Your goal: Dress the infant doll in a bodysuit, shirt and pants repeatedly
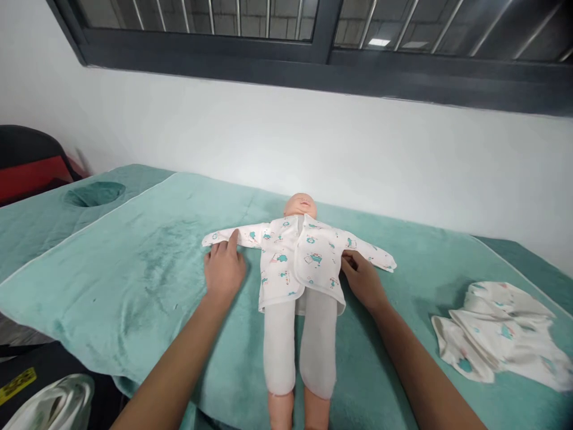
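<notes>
Baby doll face up on a bed with a green cover, head toward the white wall, feet toward the viewer. On the doll, a white jacket with small teal prints, both arms stretched sideways in its sleeves. Left hand at the left sleeve, index laid on the cloth, other fingers loosely bent; cannot tell whether pinching. Right hand beside the jacket, under the other sleeve, fingers curled; hold also unclear. Farther right, a crumpled printed cloth.
</notes>
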`<state>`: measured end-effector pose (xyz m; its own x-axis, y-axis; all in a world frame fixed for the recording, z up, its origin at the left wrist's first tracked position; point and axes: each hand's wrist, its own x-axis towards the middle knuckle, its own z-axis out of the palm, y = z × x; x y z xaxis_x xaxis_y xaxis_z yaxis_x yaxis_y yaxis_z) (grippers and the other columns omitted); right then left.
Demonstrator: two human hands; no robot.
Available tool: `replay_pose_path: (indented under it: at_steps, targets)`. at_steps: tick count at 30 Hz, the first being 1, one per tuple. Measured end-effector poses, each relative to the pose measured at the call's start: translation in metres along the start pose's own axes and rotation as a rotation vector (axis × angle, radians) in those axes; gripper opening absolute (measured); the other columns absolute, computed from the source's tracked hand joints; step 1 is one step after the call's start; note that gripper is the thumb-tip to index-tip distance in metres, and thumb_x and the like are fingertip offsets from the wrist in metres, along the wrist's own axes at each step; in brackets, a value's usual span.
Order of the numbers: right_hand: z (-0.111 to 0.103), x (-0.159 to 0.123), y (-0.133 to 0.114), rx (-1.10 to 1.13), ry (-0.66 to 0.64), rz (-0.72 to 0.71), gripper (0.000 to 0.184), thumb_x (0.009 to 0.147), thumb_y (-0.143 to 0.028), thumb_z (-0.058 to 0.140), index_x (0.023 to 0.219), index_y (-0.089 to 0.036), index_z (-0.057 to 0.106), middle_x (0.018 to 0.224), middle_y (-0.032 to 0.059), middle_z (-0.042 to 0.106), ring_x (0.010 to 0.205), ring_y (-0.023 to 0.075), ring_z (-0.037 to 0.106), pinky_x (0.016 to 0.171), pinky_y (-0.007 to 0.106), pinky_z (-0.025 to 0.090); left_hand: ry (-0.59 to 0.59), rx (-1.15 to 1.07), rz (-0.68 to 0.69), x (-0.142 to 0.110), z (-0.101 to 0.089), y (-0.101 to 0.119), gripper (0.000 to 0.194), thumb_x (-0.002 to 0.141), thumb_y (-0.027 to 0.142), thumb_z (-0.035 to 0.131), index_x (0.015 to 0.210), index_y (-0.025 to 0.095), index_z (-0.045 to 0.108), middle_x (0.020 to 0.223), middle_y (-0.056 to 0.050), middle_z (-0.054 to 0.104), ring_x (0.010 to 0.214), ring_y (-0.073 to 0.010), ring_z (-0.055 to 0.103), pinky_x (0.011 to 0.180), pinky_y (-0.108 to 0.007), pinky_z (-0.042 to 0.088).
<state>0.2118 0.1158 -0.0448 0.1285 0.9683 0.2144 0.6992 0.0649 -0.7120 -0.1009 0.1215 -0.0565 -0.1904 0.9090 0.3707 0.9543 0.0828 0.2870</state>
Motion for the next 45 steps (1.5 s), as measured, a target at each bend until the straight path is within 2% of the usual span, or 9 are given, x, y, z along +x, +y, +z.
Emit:
replay_pose_path:
  at_steps: [5, 9, 13, 20, 29, 34, 37, 40, 45]
  targets:
    - [-0.001, -0.038, -0.022, 0.131, 0.064, -0.357, 0.027, 0.089, -0.041, 0.058, 0.108, -0.022, 0.059, 0.109, 0.0072, 0.060, 0.103, 0.0217, 0.056, 0.089, 0.037, 0.046, 0.110, -0.137, -0.081, -0.004, 0.003, -0.007, 0.039, 0.084, 0.014, 0.043, 0.119, 0.017, 0.060, 0.104, -0.012, 0.066, 0.100, -0.0299, 0.058, 0.083, -0.042, 0.046]
    - [0.004, -0.062, -0.031, 0.063, 0.034, -0.497, 0.043, 0.084, -0.037, 0.068, 0.123, -0.024, 0.056, 0.122, 0.0099, 0.050, 0.117, 0.0244, 0.048, 0.098, 0.040, 0.043, 0.129, -0.187, 0.057, -0.002, 0.008, -0.008, 0.033, 0.087, 0.017, 0.040, 0.113, 0.016, 0.062, 0.099, -0.010, 0.065, 0.099, -0.0270, 0.058, 0.086, -0.038, 0.046]
    - [0.005, -0.066, -0.037, 0.125, -0.021, -0.540, 0.015, 0.091, -0.027, 0.059, 0.104, -0.024, 0.065, 0.102, 0.0067, 0.058, 0.101, 0.0207, 0.054, 0.087, 0.036, 0.046, 0.051, -0.246, 0.040, 0.000, 0.010, -0.007, 0.032, 0.089, 0.021, 0.039, 0.114, 0.018, 0.060, 0.107, -0.009, 0.065, 0.104, -0.0265, 0.058, 0.086, -0.037, 0.046]
    - [-0.014, -0.062, -0.033, 0.525, -0.315, -0.342, 0.015, 0.091, -0.031, 0.060, 0.082, -0.020, 0.065, 0.088, 0.0043, 0.059, 0.084, 0.0174, 0.056, 0.076, 0.031, 0.043, -0.006, -0.297, -0.040, 0.002, 0.008, -0.008, 0.033, 0.091, 0.027, 0.037, 0.115, 0.019, 0.059, 0.112, -0.010, 0.066, 0.102, -0.0259, 0.061, 0.083, -0.036, 0.047]
    - [-0.010, -0.075, -0.023, 0.551, -0.152, -0.176, 0.033, 0.093, -0.041, 0.053, 0.069, -0.018, 0.055, 0.071, 0.0005, 0.050, 0.068, 0.0137, 0.045, 0.063, 0.028, 0.036, -0.021, -0.329, -0.061, 0.002, 0.005, -0.007, 0.033, 0.091, 0.029, 0.037, 0.114, 0.020, 0.060, 0.111, -0.010, 0.068, 0.100, -0.0261, 0.062, 0.083, -0.037, 0.047]
    - [-0.028, -0.096, 0.002, 0.134, 0.166, -0.063, 0.024, 0.093, -0.040, 0.049, 0.086, -0.019, 0.059, 0.087, 0.0048, 0.060, 0.083, 0.0193, 0.055, 0.078, 0.032, 0.044, -0.057, -0.310, -0.074, 0.002, 0.004, -0.008, 0.035, 0.093, 0.035, 0.036, 0.114, 0.022, 0.060, 0.105, -0.009, 0.071, 0.097, -0.0283, 0.064, 0.078, -0.037, 0.046]
    - [-0.063, -0.115, 0.037, -0.403, 0.349, -0.082, 0.030, 0.090, -0.038, 0.049, 0.108, -0.017, 0.061, 0.117, 0.0139, 0.060, 0.112, 0.0298, 0.052, 0.100, 0.045, 0.038, -0.115, -0.253, -0.085, 0.002, 0.002, -0.007, 0.038, 0.093, 0.041, 0.034, 0.112, 0.024, 0.063, 0.096, -0.010, 0.073, 0.089, -0.0301, 0.065, 0.070, -0.036, 0.044]
    - [-0.107, -0.135, 0.075, -0.791, 0.444, 0.127, 0.043, 0.087, -0.044, 0.050, 0.119, -0.016, 0.058, 0.137, 0.0189, 0.049, 0.127, 0.0405, 0.040, 0.103, 0.058, 0.032, -0.153, -0.223, -0.060, 0.001, -0.003, -0.007, 0.041, 0.093, 0.043, 0.033, 0.108, 0.024, 0.066, 0.094, -0.010, 0.073, 0.086, -0.0301, 0.066, 0.067, -0.035, 0.042]
    - [-0.147, -0.142, 0.090, -0.505, 0.411, 0.395, 0.044, 0.083, -0.049, 0.048, 0.109, -0.015, 0.060, 0.118, 0.0192, 0.062, 0.107, 0.0365, 0.056, 0.091, 0.050, 0.044, -0.193, -0.456, 0.047, -0.018, -0.013, 0.008, 0.037, 0.093, 0.043, 0.037, 0.098, 0.022, 0.067, 0.092, -0.006, 0.073, 0.085, -0.0249, 0.065, 0.072, -0.031, 0.043]
